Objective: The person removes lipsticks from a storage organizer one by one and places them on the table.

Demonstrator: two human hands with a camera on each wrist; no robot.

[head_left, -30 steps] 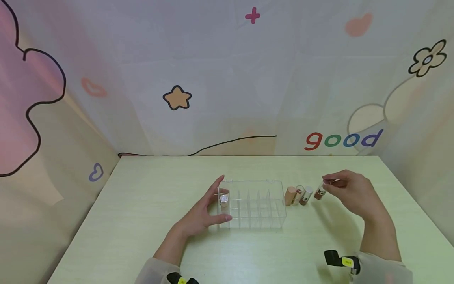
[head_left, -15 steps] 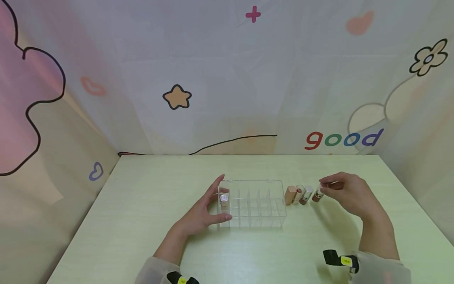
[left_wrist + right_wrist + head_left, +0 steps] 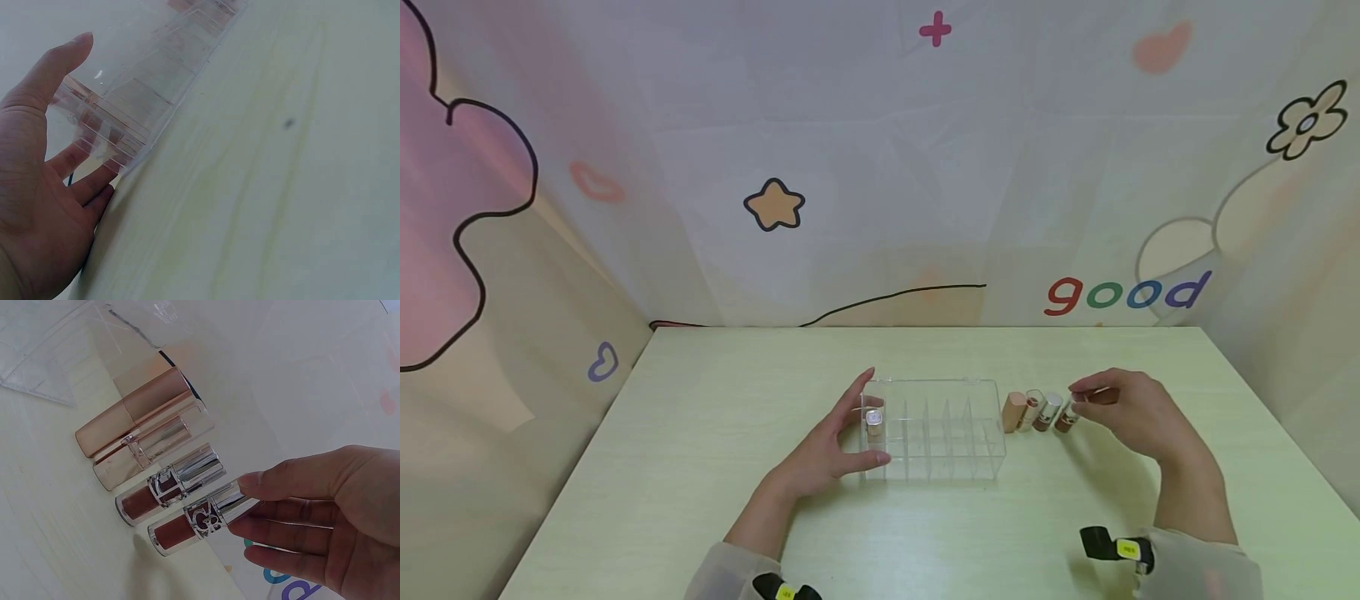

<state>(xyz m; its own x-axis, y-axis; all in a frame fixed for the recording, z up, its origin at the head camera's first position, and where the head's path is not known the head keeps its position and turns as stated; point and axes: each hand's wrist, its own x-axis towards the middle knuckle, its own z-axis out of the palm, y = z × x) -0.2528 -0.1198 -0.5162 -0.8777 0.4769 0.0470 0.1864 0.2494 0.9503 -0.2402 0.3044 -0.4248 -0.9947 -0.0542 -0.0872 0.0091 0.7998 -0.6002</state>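
Note:
My left hand [image 3: 823,458] holds the left end of a clear divided organizer box [image 3: 940,457], with the thumb on the near side and the fingers at the far side. In its leftmost slot stands a silver-topped lipstick [image 3: 874,422]. My right hand [image 3: 325,506] pinches the silver cap of a lip gloss tube [image 3: 175,534] between thumb and fingers. This tube stands upright, or nearly so, at the right end of a short row. Beside it are a matching lip gloss [image 3: 140,505], a clear-capped lipstick [image 3: 119,469] and a rose-gold lipstick [image 3: 103,431].
The row of cosmetics stands just right of the organizer's right wall. Pale wood-grain tabletop [image 3: 700,433] surrounds everything. A printed cloth backdrop [image 3: 865,167] rises behind the table's far edge.
My right hand has moved left with the lip gloss, bringing it close to the other tubes in the row. The left hand and the organizer have stayed put.

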